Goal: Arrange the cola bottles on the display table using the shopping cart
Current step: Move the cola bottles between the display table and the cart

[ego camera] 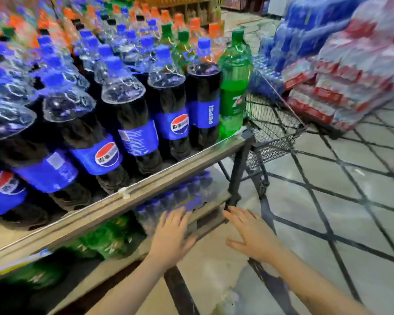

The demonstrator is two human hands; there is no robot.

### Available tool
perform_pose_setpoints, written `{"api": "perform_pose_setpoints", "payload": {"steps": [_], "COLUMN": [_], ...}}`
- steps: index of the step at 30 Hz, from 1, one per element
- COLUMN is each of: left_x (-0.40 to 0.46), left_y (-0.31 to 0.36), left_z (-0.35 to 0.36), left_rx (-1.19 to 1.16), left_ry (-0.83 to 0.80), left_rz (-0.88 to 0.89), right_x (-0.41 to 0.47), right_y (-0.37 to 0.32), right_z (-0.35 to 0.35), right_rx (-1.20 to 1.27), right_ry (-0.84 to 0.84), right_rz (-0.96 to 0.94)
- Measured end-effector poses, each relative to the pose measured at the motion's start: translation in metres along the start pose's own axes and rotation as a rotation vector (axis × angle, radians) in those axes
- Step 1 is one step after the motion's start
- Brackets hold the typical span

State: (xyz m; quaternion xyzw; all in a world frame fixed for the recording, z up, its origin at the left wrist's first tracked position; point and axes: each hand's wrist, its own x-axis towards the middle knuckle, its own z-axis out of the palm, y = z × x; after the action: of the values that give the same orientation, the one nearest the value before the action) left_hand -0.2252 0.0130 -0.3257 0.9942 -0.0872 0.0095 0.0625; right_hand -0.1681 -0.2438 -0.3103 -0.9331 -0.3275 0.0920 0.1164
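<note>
Two hands empty | left hand (171,233), right hand (250,233) fingers spread | cola bottles (127,114) on display table (132,194)

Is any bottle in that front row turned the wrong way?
Yes. In the front row of cola bottles, the one beside the green bottle shows its name running sideways instead of the round logo. Another shows only small print. Both hands are empty.

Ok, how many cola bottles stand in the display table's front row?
6 cola bottles line the display table's front edge, from the cut-off leftmost to the one beside the 7Up bottle; more may hide past the frame's left.
</note>
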Motion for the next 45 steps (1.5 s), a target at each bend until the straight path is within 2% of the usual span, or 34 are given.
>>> {"api": "perform_pose_setpoints", "payload": {"steps": [4,10,16,23,27,31,40,45], "left_x": [0.067,0.143,0.205,0.29,0.338,0.387,0.473,0.541], "left_y": [0.035,0.081,0.131,0.227,0.286,0.323,0.316,0.283], "left_z": [0.008,0.005,0.016,0.041,0.042,0.04,0.04,0.041], "left_rx": [-0.002,-0.044,-0.074,-0.061,-0.123,-0.09,-0.081,-0.098], "left_ry": [-0.073,-0.088,-0.103,-0.094,-0.105,-0.094,-0.067,0.04], "left_rz": [0.04,0.046,-0.058,-0.276,-0.301,-0.333,-0.416,-0.407], "right_x": [0.006,0.021,0.038,0.063,0.064,0.075,0.148,0.215], "right_y": [0.072,0.157,0.243,0.365,0.434,0.495,0.562,0.587], "right_z": [-0.016,-0.042,-0.066,-0.115,-0.136,-0.15,-0.18,-0.201], "right_rx": [0.002,0.02,0.057,-0.004,-0.027,-0.023,0.003,-0.002], "right_ry": [-0.048,-0.098,-0.074,-0.114,-0.157,-0.174,-0.168,-0.139], "right_rz": [0.042,0.063,0.025,-0.165,-0.223,-0.196,-0.193,-0.188]}}
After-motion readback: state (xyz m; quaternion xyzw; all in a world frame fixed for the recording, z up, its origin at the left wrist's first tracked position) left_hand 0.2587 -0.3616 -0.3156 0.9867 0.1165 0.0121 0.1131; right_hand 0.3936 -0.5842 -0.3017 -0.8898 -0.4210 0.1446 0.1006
